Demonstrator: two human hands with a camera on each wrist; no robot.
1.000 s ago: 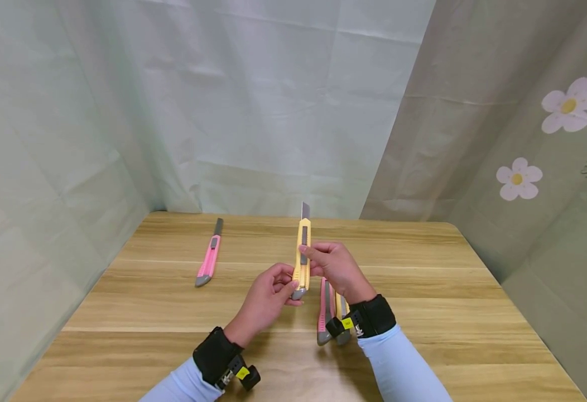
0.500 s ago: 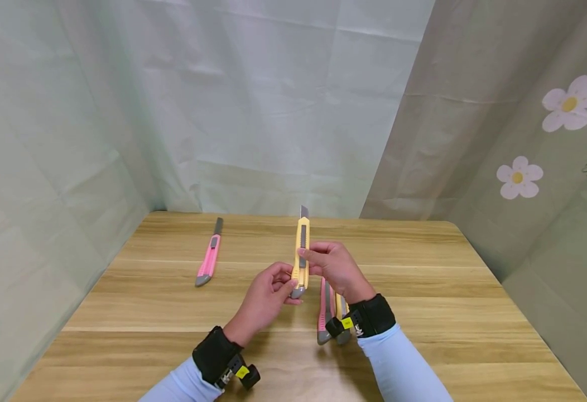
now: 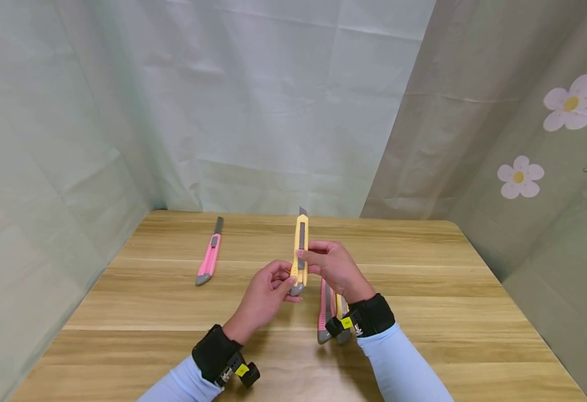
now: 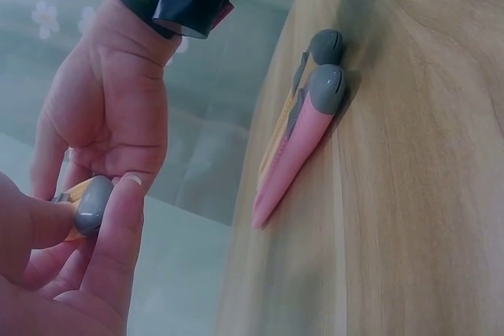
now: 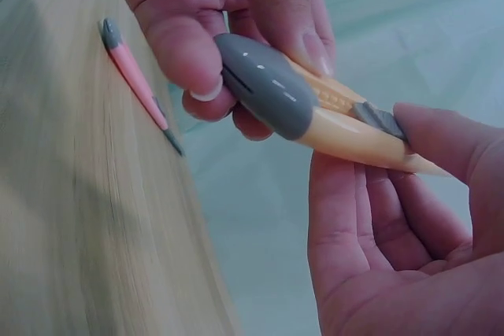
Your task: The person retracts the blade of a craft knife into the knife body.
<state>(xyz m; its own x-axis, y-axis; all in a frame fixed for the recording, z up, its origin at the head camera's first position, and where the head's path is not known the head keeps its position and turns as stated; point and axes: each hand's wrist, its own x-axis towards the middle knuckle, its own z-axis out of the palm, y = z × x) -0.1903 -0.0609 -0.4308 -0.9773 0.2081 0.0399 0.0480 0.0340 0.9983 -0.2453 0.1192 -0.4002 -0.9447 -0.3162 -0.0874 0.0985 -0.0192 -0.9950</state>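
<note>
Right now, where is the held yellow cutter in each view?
Head: yellow cutter, middle, just below mid-height.
Left wrist: yellow cutter, left, below mid-height.
Right wrist: yellow cutter, upper middle, slanting down rightward.
Shared landmark: wooden table, bottom, right and left respectively.

Bands (image 3: 215, 353): black, wide, one round each wrist.
Sleeves (image 3: 185, 383): light blue, covering each forearm to the band.
Housings (image 3: 250, 374): black, small, rounded, one per band.
Tags (image 3: 346, 322): yellow, four-sided; dark characters on the right one.
Fittings (image 3: 357, 330): silvery, small, beside the tags.
</note>
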